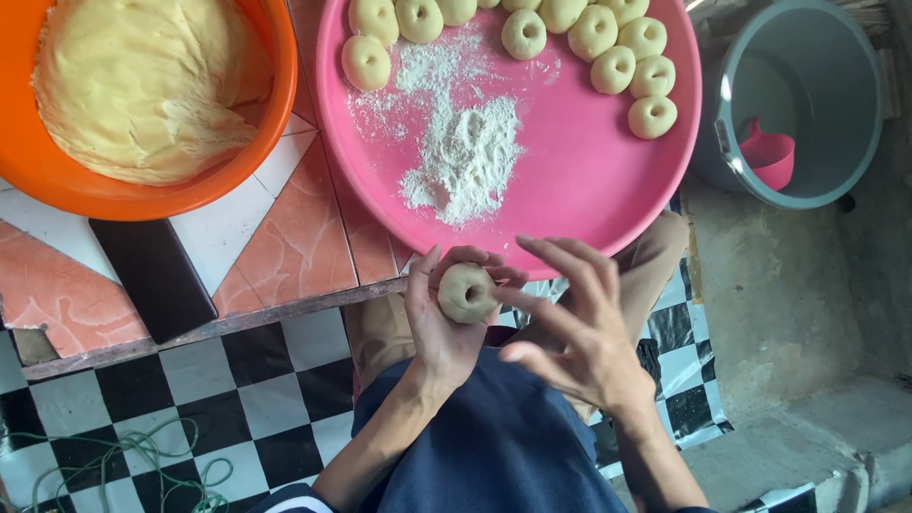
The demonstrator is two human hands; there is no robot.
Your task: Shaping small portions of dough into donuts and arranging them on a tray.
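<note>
My left hand holds a pale dough ring upright in its fingers, just below the near rim of a round pink tray. My right hand is beside it with fingers spread, one fingertip touching the ring's edge. On the tray's far side lie several finished dough rings in a curved row. A heap of white flour sits in the tray's middle.
An orange bowl of pale yellow dough stands at the top left on orange tiles. A grey bucket with a pink scoop inside is at the top right. Green cord lies on the black-and-white checkered floor.
</note>
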